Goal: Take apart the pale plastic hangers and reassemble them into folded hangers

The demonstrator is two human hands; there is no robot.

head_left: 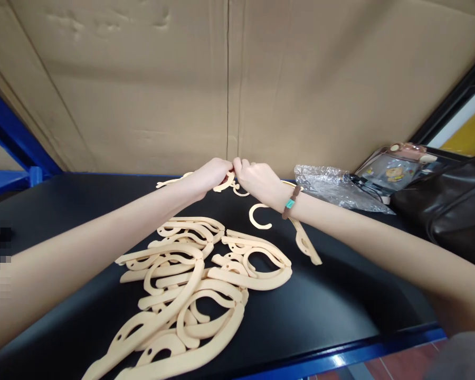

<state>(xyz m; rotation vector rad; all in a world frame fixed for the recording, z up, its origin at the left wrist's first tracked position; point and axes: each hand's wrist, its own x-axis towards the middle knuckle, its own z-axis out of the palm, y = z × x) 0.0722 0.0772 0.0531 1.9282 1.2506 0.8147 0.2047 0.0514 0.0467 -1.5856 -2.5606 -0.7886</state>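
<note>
My left hand (217, 173) and my right hand (257, 179) meet near the far edge of the table, fingers closed and pinching. Between and below them show parts of a cream-coloured folding hanger (224, 183); the fingers hide much of it. Nearer to me than my right hand lies a loose hanger hook (257, 217). A hanger arm (306, 245) sticks out from under my right wrist. In front of both hands, several folded cream hangers (221, 274) lie in an overlapping pile.
Crumpled clear plastic (332, 184) lies on the black table (301, 327) at right, beside a clear pouch (391, 171) and a dark leather bag (447, 200). A cardboard wall (162, 95) rises behind the table. A blue metal post (16, 132) stands at left.
</note>
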